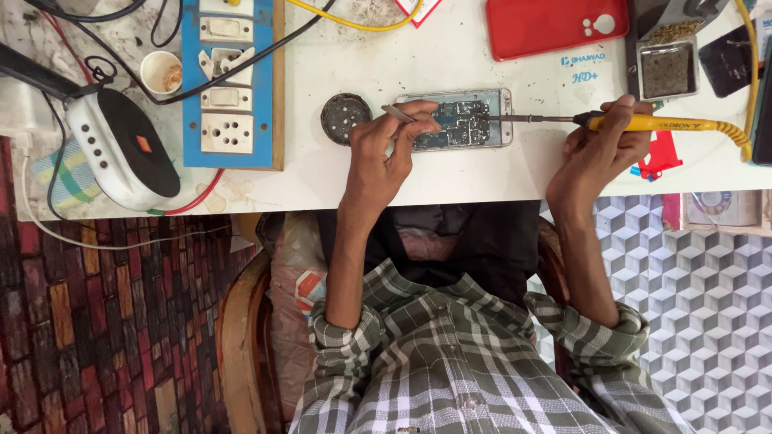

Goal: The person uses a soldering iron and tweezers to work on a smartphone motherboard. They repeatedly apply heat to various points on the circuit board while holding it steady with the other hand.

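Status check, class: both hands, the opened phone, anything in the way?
Left hand grips tweezers over opened phone. Right hand holds yellow soldering iron, tip at the board. Round tin beside phone, clear of both.

A single head-worn view is given, aimed steeply down from above the seated person. The white bench (450, 173) is seen across the upper frame at close range, while the plaid-shirted torso and patterned floor are taken in below.
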